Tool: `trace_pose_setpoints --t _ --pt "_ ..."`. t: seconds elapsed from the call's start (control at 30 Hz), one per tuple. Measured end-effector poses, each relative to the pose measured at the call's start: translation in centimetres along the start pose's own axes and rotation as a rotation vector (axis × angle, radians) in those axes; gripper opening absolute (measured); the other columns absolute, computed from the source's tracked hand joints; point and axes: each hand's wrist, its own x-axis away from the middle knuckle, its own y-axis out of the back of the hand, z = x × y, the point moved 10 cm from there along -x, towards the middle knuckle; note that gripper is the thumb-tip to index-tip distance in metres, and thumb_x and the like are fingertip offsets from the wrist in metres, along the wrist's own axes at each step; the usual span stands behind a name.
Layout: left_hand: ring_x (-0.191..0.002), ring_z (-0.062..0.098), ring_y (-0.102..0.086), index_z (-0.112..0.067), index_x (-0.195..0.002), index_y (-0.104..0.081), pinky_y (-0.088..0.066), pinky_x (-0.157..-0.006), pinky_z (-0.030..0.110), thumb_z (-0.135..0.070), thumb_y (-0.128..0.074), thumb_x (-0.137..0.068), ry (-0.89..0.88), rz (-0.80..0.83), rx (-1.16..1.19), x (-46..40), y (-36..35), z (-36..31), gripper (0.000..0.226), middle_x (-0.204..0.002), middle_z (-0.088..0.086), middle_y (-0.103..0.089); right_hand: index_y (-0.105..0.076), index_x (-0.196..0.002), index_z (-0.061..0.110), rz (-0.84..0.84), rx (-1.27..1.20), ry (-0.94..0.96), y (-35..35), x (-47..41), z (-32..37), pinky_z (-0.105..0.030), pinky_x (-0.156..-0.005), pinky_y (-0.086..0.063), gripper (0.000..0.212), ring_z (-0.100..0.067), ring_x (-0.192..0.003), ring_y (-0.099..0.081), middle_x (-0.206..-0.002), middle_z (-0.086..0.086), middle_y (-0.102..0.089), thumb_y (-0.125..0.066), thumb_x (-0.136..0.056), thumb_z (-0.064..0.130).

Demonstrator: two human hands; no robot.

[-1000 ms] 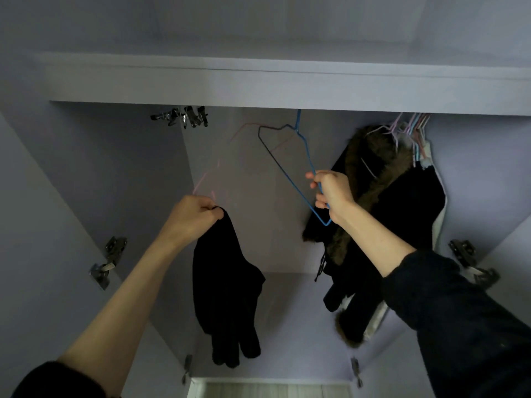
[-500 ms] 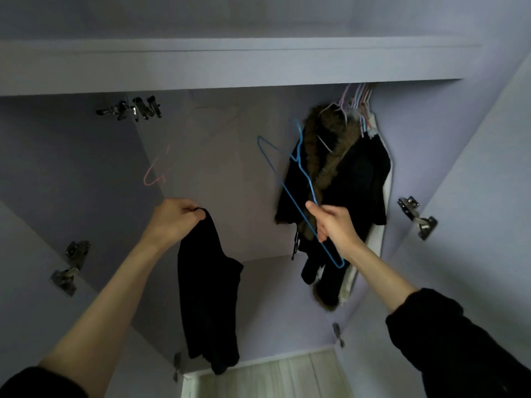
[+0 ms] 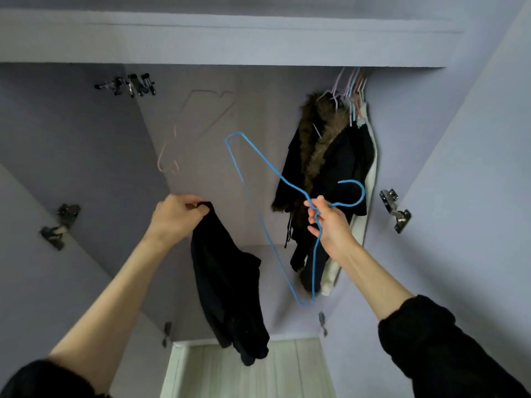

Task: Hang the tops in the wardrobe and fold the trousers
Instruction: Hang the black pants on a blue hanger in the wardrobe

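Observation:
My left hand (image 3: 175,215) grips the top edge of a black garment (image 3: 230,285), which hangs limp down the middle of the open wardrobe. My right hand (image 3: 327,222) pinches a blue wire hanger (image 3: 258,208) at its neck, just below the hook; the hanger is off the rail and tilted, its hook pointing right. A faint pink hanger (image 3: 184,133) dangles further back on the left. The two hands are apart, with the blue hanger between them.
A dark coat with a fur collar (image 3: 321,173) and other clothes hang from several hangers (image 3: 352,90) at the right end. Overhead runs the wardrobe shelf (image 3: 230,44). Door hinges (image 3: 395,209) stick out on both sides. Pale floorboards (image 3: 247,372) show below.
The blue hanger has come off the rail and my right hand has shifted from its lower bar to its neck, bringing it down. The view dropped; my left hand keeps hold of the black garment.

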Motion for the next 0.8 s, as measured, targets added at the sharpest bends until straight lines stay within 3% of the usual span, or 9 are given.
trace_pose_setpoints --t 0.07,0.13,0.23,0.33,0.5,0.7,0.8 --pt "-0.094 0.021 -0.061 -0.016 -0.101 -0.073 -0.045 -0.087 0.026 -0.017 -0.061 -0.085 0.066 -0.030 0.048 1.1 -0.3 1.0 0.019 -0.092 0.003 -0.070 -0.060 -0.082 0.017 0.030 -0.132 -0.071 0.4 -0.1 0.1 -0.033 -0.082 -0.033 0.034 -0.007 -0.060 -0.042 -0.055 0.010 -0.045 -0.038 -0.101 0.035" --pt "-0.079 0.018 -0.064 -0.009 -0.105 -0.071 -0.053 -0.078 0.026 -0.008 -0.059 -0.087 0.193 0.049 0.243 2.2 -1.6 2.4 0.021 -0.085 0.004 -0.069 -0.056 -0.079 0.017 0.063 -0.225 -0.117 0.1 0.0 0.2 -0.035 -0.087 -0.033 0.034 -0.008 -0.057 -0.040 -0.051 0.010 -0.042 -0.036 -0.101 0.034" --pt "-0.068 0.015 -0.064 -0.003 -0.100 -0.066 -0.056 -0.055 0.019 0.003 -0.055 -0.088 0.384 0.153 0.477 3.9 -3.3 3.3 0.018 -0.077 0.008 -0.066 -0.050 -0.074 0.018 0.127 -0.399 -0.168 -1.2 1.0 0.4 -0.032 -0.080 -0.037 0.035 -0.009 -0.050 -0.034 -0.048 0.009 -0.037 -0.035 -0.101 0.033" --pt "-0.067 0.015 -0.063 -0.006 -0.092 -0.063 -0.054 -0.049 0.017 0.000 -0.056 -0.088 0.445 0.136 0.537 4.9 -3.3 3.1 0.010 -0.078 0.008 -0.065 -0.047 -0.071 0.019 0.197 -0.625 -0.189 -2.7 1.8 1.1 -0.031 -0.075 -0.040 0.033 -0.011 -0.050 -0.031 -0.052 0.007 -0.033 -0.035 -0.100 0.032" --pt "-0.066 0.016 -0.062 -0.009 -0.084 -0.063 -0.052 -0.068 0.028 -0.003 -0.052 -0.090 0.323 0.192 0.558 5.2 -3.2 0.2 0.013 -0.076 0.007 -0.064 -0.046 -0.069 0.018 0.214 -0.741 -0.185 -4.4 2.6 1.3 -0.034 -0.077 -0.044 0.034 -0.012 -0.048 -0.031 -0.054 0.006 -0.032 -0.036 -0.099 0.030" --pt "-0.058 0.009 -0.064 -0.007 -0.085 -0.062 -0.052 -0.055 0.018 -0.002 -0.051 -0.091 0.075 0.224 0.560 4.7 0.6 -4.3 0.013 -0.070 0.004 -0.066 -0.044 -0.068 0.017 0.125 -0.581 -0.233 -6.1 3.0 -1.9 -0.033 -0.079 -0.039 0.034 -0.010 -0.053 -0.032 -0.050 0.006 -0.039 -0.037 -0.099 0.029" --pt "-0.052 0.003 -0.061 -0.010 -0.083 -0.062 -0.049 -0.050 0.014 0.000 -0.053 -0.089 0.037 0.151 0.485 4.1 3.7 -4.0 0.015 -0.070 0.003 -0.063 -0.041 -0.067 0.017 0.119 -0.678 -0.265 -7.0 3.2 -2.6 -0.033 -0.078 -0.040 0.033 -0.012 -0.053 -0.028 -0.050 0.005 -0.035 -0.037 -0.098 0.027"
